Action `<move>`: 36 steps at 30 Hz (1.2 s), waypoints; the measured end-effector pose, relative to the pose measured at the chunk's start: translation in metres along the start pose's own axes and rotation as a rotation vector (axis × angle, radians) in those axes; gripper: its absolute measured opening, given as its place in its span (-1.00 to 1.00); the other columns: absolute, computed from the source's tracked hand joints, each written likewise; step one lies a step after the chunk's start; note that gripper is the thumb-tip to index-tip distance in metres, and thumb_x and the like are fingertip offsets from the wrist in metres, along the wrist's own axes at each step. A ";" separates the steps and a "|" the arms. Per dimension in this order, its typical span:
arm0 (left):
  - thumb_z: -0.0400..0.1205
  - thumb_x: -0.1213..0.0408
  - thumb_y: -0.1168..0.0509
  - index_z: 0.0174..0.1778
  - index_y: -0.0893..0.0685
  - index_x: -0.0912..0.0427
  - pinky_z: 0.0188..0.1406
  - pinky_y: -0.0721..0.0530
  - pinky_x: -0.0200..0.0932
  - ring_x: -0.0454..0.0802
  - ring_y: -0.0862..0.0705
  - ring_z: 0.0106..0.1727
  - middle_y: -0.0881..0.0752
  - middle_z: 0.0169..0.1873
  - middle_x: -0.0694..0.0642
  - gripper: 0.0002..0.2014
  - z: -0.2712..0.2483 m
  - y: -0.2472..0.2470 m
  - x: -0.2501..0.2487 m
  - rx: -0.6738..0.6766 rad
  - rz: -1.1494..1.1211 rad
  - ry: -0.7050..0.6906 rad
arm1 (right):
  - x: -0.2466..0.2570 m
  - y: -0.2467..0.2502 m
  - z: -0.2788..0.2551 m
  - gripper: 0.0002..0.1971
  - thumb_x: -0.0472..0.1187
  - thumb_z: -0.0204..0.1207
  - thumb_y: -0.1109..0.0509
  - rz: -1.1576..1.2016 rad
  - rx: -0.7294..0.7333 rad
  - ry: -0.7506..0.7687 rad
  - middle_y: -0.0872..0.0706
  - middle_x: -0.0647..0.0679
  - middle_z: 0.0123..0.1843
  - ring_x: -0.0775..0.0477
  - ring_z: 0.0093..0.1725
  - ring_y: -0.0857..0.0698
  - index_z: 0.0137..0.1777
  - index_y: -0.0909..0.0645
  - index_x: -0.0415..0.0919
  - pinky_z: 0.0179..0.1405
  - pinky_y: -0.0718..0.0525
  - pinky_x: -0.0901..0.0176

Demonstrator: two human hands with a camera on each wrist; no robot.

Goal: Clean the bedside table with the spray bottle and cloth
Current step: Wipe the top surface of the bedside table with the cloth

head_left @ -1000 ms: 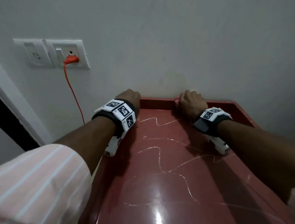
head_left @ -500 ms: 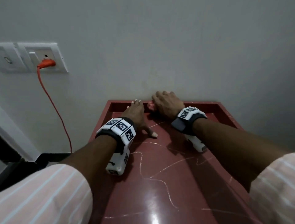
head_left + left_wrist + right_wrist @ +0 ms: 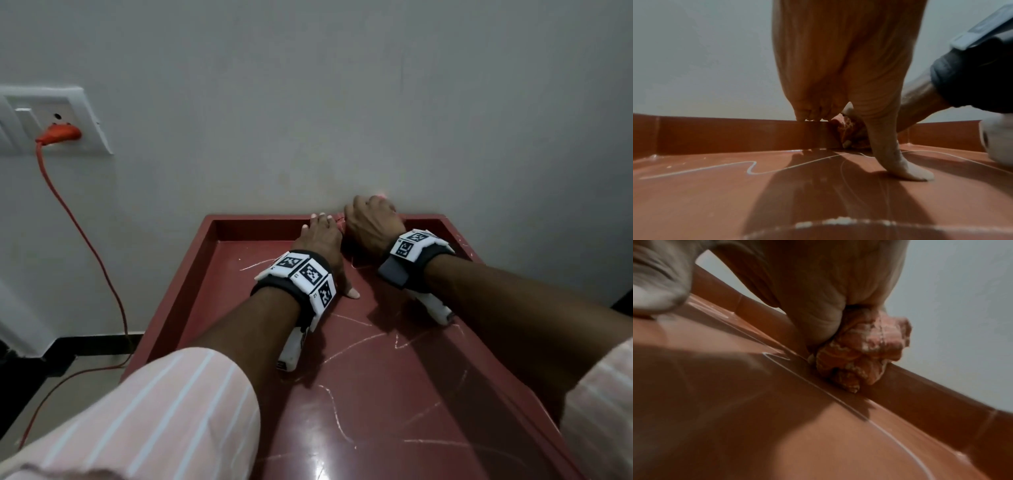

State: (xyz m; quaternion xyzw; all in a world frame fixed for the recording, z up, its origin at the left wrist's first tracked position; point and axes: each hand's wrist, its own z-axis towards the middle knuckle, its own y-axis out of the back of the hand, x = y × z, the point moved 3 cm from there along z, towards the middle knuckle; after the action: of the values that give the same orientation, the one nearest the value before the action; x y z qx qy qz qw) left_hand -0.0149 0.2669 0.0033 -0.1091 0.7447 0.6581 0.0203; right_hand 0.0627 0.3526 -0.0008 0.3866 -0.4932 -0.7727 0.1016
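Note:
The red bedside table (image 3: 376, 394) has a glossy top crossed by thin white lines and a raised back rim (image 3: 260, 219). My right hand (image 3: 371, 222) grips a bunched pink-orange cloth (image 3: 861, 353) and presses it against the back rim (image 3: 920, 382) by the wall. My left hand (image 3: 320, 236) rests beside it, fingertips (image 3: 809, 117) on top of the rim and thumb (image 3: 906, 168) flat on the tabletop. In the left wrist view the cloth (image 3: 844, 128) shows just behind that thumb. No spray bottle is in view.
A grey wall (image 3: 342, 102) stands right behind the table. At the left, an orange plug (image 3: 60, 133) sits in a white socket plate, and its orange cable (image 3: 92, 246) hangs down to the floor beside the table's left edge.
The head view has swung right and pulled back. My left hand moved from the table's left back corner to the middle of the back rim, beside the right hand, which still holds the cloth.

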 end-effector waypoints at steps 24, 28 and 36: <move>0.67 0.21 -0.36 0.73 0.02 0.43 0.75 -0.05 0.16 0.22 0.03 0.79 0.01 0.76 0.33 -0.13 0.025 -0.014 -0.098 0.036 0.048 -0.158 | -0.108 -0.026 -0.070 -0.79 -0.01 0.42 -0.34 0.166 0.291 -0.608 -0.58 -0.04 -0.28 -0.15 -0.22 -0.64 -0.03 -0.66 -0.06 -0.10 -0.45 -0.18; 0.73 0.25 -0.26 0.70 -0.16 0.41 0.71 -0.16 0.15 0.26 -0.11 0.75 -0.16 0.72 0.33 -0.33 0.035 -0.014 -0.102 0.037 0.057 -0.168 | -0.105 -0.042 -0.047 -0.74 -0.08 0.41 -0.36 0.353 0.289 -0.658 -0.72 -0.15 0.07 -0.34 0.09 -0.66 0.08 -0.67 -0.10 0.10 -0.60 -0.13; 0.23 -0.09 -0.70 0.47 -0.47 0.40 0.54 -0.46 0.02 0.26 -0.49 0.53 -0.51 0.49 0.32 0.01 0.018 -0.015 -0.092 0.124 0.049 -0.134 | -0.111 -0.023 -0.063 -0.85 -0.22 0.35 -0.45 0.739 0.182 -0.657 -0.74 -0.23 -0.17 -0.24 -0.09 -0.78 -0.13 -0.77 -0.25 -0.21 -0.72 0.09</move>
State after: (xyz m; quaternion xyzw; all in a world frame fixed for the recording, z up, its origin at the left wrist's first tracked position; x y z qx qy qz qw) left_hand 0.0760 0.2955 0.0023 -0.0450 0.7836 0.6166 0.0606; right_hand 0.1873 0.3805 0.0219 -0.0703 -0.6686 -0.7196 0.1738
